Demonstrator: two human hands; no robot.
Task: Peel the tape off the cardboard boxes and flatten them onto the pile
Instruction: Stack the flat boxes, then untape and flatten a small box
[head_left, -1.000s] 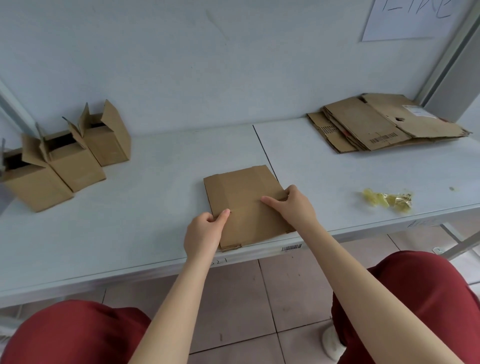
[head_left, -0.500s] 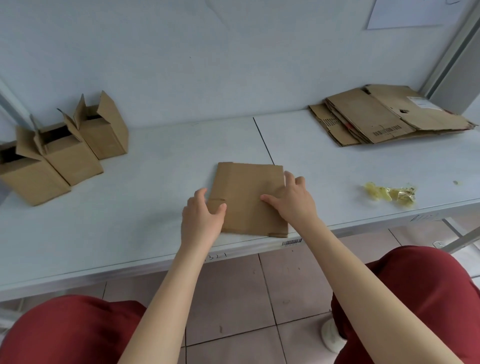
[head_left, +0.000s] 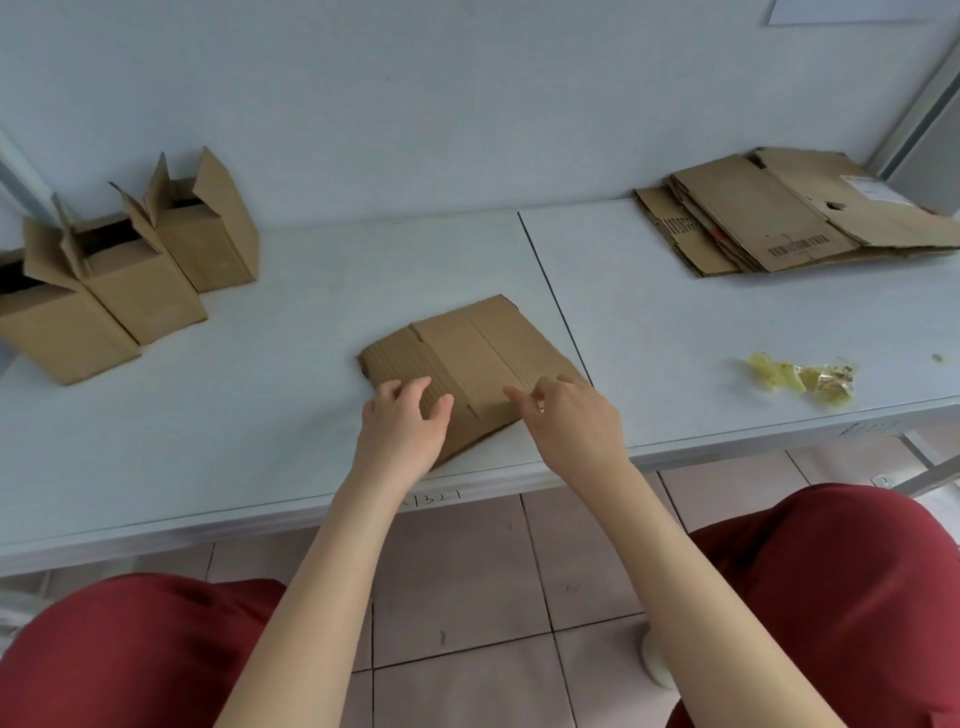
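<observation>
Pressing box (head_left: 483, 348) flat, left hand (head_left: 402, 428) lay loose-fingered, gripping nothing; right hand (head_left: 571, 421) curled at its edge, hold unclear. Table (head_left: 208, 415) edge read "1321"; pile (head_left: 769, 223) barcoded.

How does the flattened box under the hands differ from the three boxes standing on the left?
The flattened box lies collapsed flat near the front edge of the table; the three upright boxes stand at the left with top flaps open. The left hand and right hand both touch the flattened box; nothing touches the upright boxes. Both are plain brown cardboard.
</observation>
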